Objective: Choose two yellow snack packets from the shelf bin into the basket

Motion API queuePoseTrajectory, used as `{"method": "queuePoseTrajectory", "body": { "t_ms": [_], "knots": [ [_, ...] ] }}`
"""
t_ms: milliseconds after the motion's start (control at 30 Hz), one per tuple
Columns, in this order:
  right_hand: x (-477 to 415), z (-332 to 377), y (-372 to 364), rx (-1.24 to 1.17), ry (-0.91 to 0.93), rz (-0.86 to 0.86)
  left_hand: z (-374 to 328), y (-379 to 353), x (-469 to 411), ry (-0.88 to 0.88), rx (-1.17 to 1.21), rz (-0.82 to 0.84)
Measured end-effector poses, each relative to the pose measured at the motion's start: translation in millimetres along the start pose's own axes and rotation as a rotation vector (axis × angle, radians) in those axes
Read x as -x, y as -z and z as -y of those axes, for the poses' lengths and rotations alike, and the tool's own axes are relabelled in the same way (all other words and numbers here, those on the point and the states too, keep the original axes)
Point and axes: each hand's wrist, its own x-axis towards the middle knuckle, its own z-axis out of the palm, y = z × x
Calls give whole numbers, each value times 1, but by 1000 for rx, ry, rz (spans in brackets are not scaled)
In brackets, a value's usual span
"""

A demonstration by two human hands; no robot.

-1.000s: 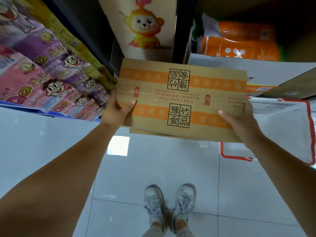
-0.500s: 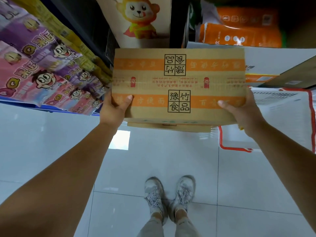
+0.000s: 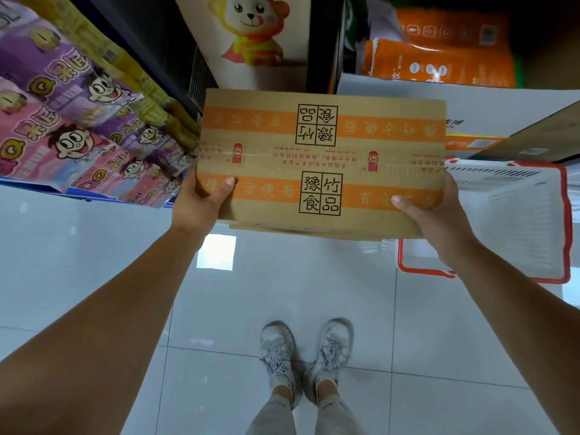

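Lifted a little higher and squared up since 1.0 s ago: sealed cardboard carton [image 3: 320,161], now level across the middle of the view instead of tilted. Clamped at both short ends — left hand [image 3: 201,202] wrapped round the near left corner with the thumb on top, right hand [image 3: 436,221] closed on the near right corner the same way. Both grips full of carton, so no packet picked yet; by judgement, probably clearing the carton out of the way or carrying it, with both picks left to do.

Just beyond the left grip, up and to the left: yellow snack packets [image 3: 150,98], a row along the far edge of the shelf bin [image 3: 78,196], partly tucked behind purple and pink cartoon packets [image 3: 69,130]. Near, but not touching the hand. Exact count of yellow ones hard to tell.

Behind the right grip and partly hidden by hand and carton: white basket with red rim [image 3: 530,215], no packets visible inside.

Further out: monkey-print box [image 3: 254,36] and orange packs [image 3: 439,58] on shelves above, white tiled floor [image 3: 298,277] and 2 shoes below.
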Motion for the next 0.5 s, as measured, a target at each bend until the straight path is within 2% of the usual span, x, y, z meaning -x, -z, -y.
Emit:
{"method": "queuePoseTrajectory", "body": {
  "t_ms": [367,500],
  "knots": [
    [-1,-6,-2,14,-16,-11,3,-5,0,29,-133,-24],
    [-3,2,0,151,-59,22,-10,-7,2,78,-286,-44]
  ]
}}
